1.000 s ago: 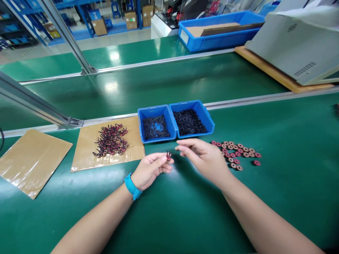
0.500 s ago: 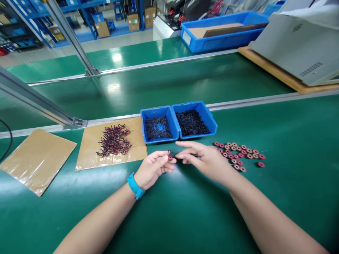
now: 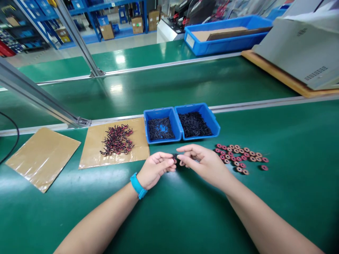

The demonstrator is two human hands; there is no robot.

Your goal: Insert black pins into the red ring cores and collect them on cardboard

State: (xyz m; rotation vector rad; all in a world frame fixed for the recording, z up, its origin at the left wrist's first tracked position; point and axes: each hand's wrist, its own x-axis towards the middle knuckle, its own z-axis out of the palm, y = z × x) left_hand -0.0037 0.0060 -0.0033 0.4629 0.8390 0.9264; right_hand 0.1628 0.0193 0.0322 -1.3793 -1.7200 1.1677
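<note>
Here in the centre of the frame, my left hand (image 3: 156, 169) pinches one small dark part (image 3: 175, 157) between thumb and fingers; my right hand (image 3: 206, 162) meets it, fingertips near together, though whether that grip has hold of anything I can't tell. Done, I'd judge: the black-pronged pile (image 3: 118, 141) left of centre, too tangled to count, on one of two brown sheets (image 3: 140, 150). Left: this part, plus over two dozen bare rings (image 3: 241, 158), some overlapping, right of centre. Two small blue trays (image 3: 215, 127) sit mid-frame, their black pieces (image 3: 194, 124) uncountable.
</note>
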